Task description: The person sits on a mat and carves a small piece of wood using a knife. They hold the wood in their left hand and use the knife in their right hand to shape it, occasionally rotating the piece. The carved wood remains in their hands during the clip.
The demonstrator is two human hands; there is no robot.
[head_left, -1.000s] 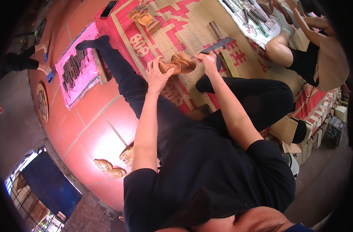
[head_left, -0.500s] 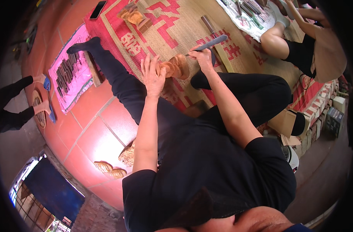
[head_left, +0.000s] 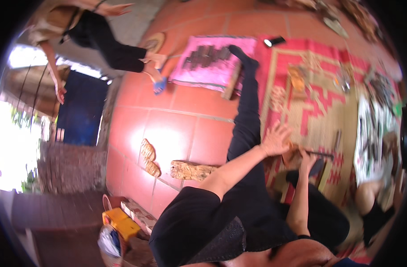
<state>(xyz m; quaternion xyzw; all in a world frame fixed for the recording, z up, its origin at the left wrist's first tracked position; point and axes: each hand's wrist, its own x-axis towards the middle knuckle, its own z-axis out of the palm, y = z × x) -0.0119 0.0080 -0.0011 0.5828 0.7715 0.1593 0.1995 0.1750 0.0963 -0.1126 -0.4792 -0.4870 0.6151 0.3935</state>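
Note:
My right hand (head_left: 306,161) is closed round the dark shaft of a carving tool (head_left: 323,155), which points away to the right. Beside it is a reddish-brown wood carving (head_left: 292,158), partly covered by my hands and smeared by motion. My left hand (head_left: 276,140) lies over the carving's left side, its fingers spread apart; whether the palm presses on the wood I cannot tell. My legs are on either side of the work, in dark trousers, on a red and straw-coloured woven mat (head_left: 321,111).
A pink cloth (head_left: 181,73) with several dark tools lies beyond my outstretched foot. A second carving (head_left: 297,78) and a phone (head_left: 277,41) are farther off. Two wood pieces, a rough block (head_left: 192,171) and a ridged carving (head_left: 149,156), sit on the tiles. People are at left and right.
My view has swung to the left, so everything sits farther right and turned. More of the standing person at left shows. My hands remain at the carving, the tool still in my right.

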